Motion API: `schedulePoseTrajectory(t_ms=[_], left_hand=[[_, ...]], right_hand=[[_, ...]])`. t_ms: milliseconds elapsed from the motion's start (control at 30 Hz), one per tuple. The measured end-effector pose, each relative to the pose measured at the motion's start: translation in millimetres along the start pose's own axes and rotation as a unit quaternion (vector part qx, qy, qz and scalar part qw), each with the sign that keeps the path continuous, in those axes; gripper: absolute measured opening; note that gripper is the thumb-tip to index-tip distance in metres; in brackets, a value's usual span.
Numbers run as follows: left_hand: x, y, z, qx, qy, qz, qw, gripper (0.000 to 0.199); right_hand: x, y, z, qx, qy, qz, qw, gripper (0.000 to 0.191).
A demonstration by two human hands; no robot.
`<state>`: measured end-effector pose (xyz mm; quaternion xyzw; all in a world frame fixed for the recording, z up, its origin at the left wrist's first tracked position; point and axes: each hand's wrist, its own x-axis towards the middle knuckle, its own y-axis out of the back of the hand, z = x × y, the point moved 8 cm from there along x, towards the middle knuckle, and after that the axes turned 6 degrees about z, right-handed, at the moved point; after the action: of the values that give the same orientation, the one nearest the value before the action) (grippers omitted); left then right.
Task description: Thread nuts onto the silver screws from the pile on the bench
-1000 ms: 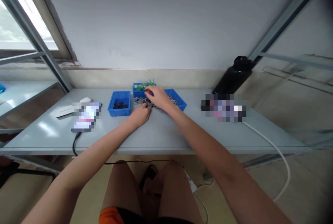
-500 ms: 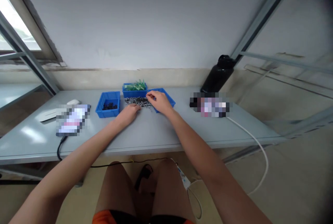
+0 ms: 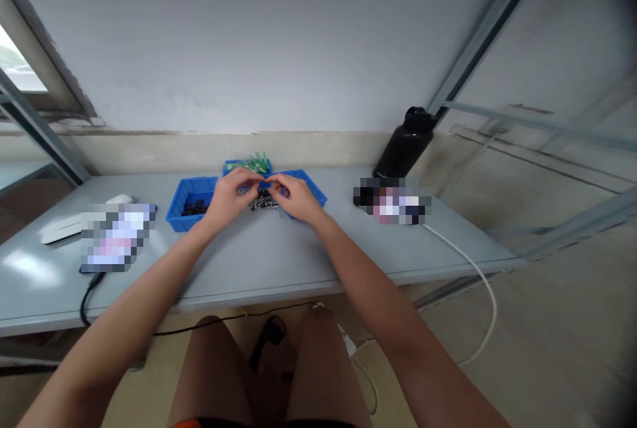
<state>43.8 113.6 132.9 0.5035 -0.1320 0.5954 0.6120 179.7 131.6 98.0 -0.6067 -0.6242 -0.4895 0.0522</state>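
Note:
My left hand (image 3: 233, 194) and my right hand (image 3: 294, 197) meet fingertip to fingertip just above a loose pile of small metal, screw-like parts (image 3: 266, 202). Both are closed in a pinch, and whatever sits between the fingers is too small to make out. To the left of the pile stands a blue bin (image 3: 180, 221) with small dark parts (image 3: 195, 207) inside. Behind my hands, another blue bin (image 3: 226, 168) holds green strips (image 3: 256, 163). A third blue bin (image 3: 312, 188) lies beyond my right hand, which partly covers it.
On the left of the grey table (image 3: 269, 262) lie a phone (image 3: 119, 239) with a black cable and a white object (image 3: 64, 229). A black bottle (image 3: 405, 142) stands at the back right, behind a second device (image 3: 395, 206) with a white cable. A wall closes off the back.
My left hand has risen from the pile's front edge and come up to my right hand. The right hand stays over the pile, now touching the left. The view has shifted slightly.

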Motion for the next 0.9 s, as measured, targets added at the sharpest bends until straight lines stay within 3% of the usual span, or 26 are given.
schedulePoseTrajectory(t_ms=[100,267,900], left_hand=[[-9,5.3,-16,-0.066,0.078,0.049,0.994,0.014],[-18,3.5,-34,-0.108,0.156,0.070,0.979,0.021],[-17,-0.9,-37,-0.064,0.174,0.026,0.982,0.033]], right_hand=[[-2,-5,-6,0.015,0.008,-0.023,1.000,0.025],[-1,0,-7,0.019,-0.001,-0.002,1.000,0.029],[-2,5,2,0.000,-0.026,0.009,1.000,0.034]])
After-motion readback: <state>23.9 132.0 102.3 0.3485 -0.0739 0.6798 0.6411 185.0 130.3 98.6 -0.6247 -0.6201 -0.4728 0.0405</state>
